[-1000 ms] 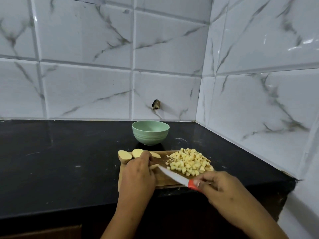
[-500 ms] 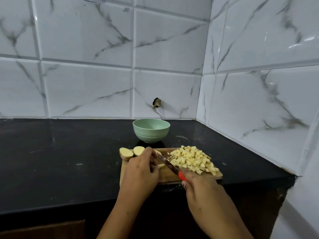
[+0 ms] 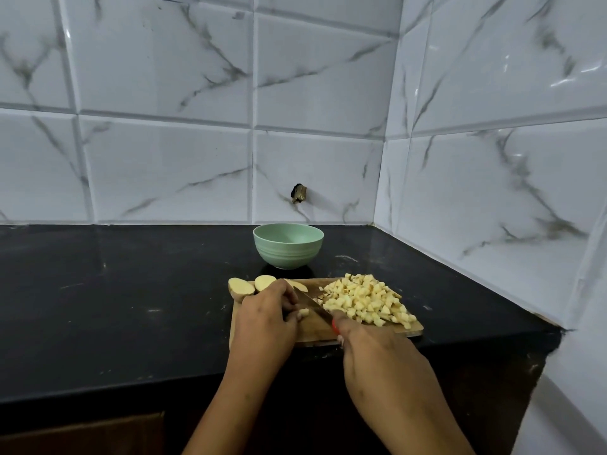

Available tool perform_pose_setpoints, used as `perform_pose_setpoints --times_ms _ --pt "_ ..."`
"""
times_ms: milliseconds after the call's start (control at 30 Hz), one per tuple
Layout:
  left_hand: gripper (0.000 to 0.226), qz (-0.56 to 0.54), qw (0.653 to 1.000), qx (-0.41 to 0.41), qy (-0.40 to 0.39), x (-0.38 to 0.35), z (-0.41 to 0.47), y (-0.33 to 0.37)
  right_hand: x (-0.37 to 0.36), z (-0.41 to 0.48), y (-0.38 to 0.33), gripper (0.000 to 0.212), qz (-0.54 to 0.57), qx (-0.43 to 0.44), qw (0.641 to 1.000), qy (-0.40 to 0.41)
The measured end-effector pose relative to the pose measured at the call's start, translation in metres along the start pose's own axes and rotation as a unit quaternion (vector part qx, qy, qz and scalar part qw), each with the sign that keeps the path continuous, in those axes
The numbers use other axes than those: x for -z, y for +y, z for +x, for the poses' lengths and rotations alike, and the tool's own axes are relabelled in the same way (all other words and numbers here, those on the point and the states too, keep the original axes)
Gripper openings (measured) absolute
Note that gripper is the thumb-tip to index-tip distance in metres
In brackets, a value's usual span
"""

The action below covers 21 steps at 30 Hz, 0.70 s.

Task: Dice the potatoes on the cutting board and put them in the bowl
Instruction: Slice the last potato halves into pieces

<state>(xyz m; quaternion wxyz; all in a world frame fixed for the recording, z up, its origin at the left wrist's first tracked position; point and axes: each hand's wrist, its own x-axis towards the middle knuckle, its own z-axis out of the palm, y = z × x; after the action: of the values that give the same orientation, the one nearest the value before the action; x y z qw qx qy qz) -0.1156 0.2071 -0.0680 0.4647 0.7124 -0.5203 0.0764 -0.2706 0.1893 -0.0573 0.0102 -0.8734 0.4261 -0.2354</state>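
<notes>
Bringing the red-handled knife (image 3: 312, 303) in from the right, my right hand (image 3: 371, 349), clamped on its handle, sets the blade beside the pale potato strip (image 3: 303, 312) pinched under my left hand (image 3: 266, 316) on the wooden cutting board (image 3: 312, 331), so dicing continues and the green round bowl (image 3: 288, 247) stays empty.

Head-worn view, down over countertop (image 3: 131, 307)
</notes>
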Motion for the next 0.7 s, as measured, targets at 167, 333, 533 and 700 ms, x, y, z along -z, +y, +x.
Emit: perform_pose_setpoints --times_ms 167,333,533,700 --pt "0.028 0.002 1.0 -0.006 0.0 -0.001 0.001 -0.001 0.001 -0.003 -0.011 0.057 -0.018 0.006 0.998 -0.052" --pt "0.029 -0.003 1.0 0.005 0.0 0.0 -0.002 0.001 -0.002 0.007 -0.012 0.055 -0.012 0.023 1.0 -0.012" --pt "0.024 0.003 1.0 0.004 0.018 0.001 -0.005 -0.002 0.005 -0.005 -0.005 0.054 0.038 0.016 0.999 -0.008" --pt "0.019 0.017 0.999 0.009 0.037 -0.004 -0.008 -0.007 0.004 -0.005 -0.012 0.051 0.033 0.009 0.998 -0.056"
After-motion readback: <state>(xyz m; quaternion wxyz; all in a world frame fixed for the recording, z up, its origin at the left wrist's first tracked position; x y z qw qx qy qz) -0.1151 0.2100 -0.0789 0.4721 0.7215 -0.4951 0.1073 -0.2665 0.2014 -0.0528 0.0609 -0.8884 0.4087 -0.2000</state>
